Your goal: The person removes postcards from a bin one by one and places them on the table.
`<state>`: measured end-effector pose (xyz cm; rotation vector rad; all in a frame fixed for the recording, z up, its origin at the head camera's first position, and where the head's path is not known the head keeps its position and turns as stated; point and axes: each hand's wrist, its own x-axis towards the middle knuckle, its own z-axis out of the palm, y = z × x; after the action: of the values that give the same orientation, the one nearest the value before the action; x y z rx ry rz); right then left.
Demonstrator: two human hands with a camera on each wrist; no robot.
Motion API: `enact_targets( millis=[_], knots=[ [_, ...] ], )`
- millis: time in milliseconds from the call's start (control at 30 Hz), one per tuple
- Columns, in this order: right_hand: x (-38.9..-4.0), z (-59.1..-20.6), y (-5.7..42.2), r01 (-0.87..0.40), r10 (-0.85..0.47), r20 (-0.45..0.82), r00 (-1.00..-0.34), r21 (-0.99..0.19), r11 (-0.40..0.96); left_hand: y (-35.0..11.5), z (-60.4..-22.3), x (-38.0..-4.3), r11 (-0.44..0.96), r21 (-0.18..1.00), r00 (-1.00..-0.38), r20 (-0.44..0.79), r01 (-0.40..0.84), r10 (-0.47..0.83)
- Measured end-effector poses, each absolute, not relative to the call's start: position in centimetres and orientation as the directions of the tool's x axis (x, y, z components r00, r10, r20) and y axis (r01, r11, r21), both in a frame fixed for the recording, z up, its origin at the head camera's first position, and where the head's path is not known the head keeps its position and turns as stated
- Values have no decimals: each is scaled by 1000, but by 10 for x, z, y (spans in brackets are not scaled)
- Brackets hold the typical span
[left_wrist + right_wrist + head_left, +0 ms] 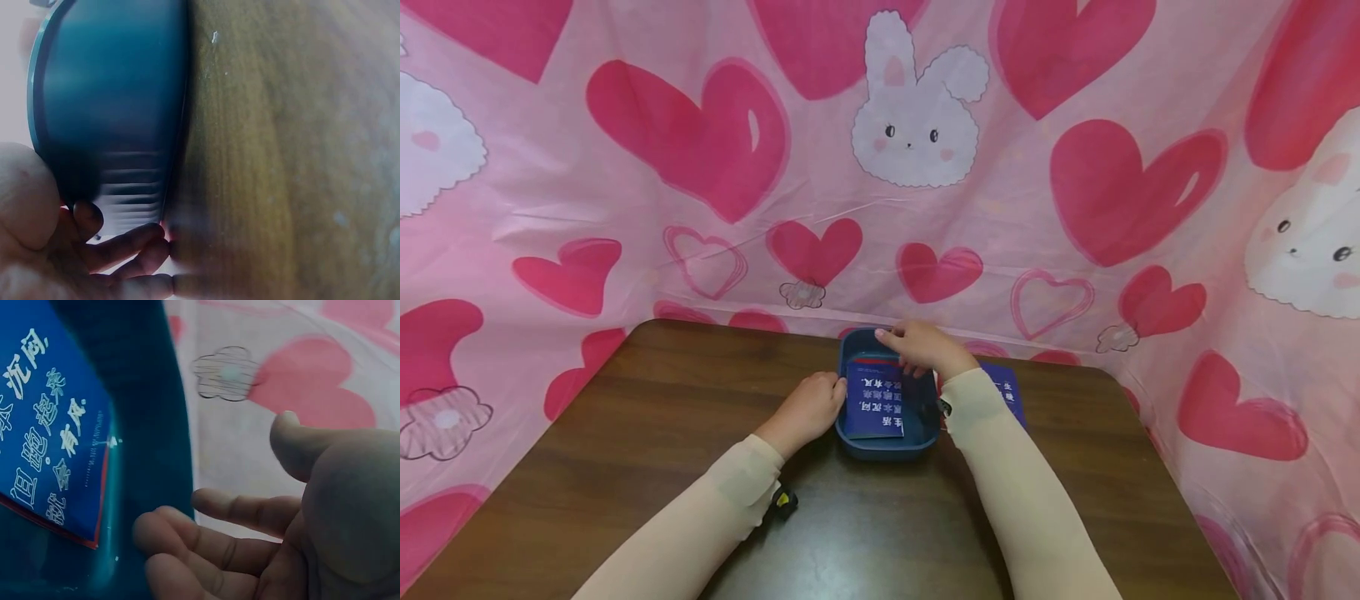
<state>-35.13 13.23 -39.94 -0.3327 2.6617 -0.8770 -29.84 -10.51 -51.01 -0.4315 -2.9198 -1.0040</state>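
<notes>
A blue plastic bin stands on the brown wooden table. Inside it lies a dark blue booklet with white Chinese lettering; red edges show beneath it in the right wrist view. My left hand holds the bin's left side, thumb at the rim and fingers against the outer wall. Over the bin's far right part hovers my right hand, its fingers loosely bent with nothing between them. Another blue booklet lies on the table right of the bin, partly hidden by the right sleeve.
The wooden table has a rounded far edge close behind the bin. A pink curtain with hearts and rabbits hangs behind and along the sides. A small black device is strapped at the left wrist.
</notes>
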Motion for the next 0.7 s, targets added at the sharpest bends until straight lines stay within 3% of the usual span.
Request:
enact_targets(
  millis=[333, 700],
  knots=[
    [-362, -417, 107, -76, -188, -269, -945, -378, 923, -110, -505, -304, 751, 580, -946, 131, 315, 295],
    [-363, -426, 92, -45, -149, -314, -938, -314, 948, -108, -478, -299, 758, 602, -957, 40, 251, 286]
  ],
)
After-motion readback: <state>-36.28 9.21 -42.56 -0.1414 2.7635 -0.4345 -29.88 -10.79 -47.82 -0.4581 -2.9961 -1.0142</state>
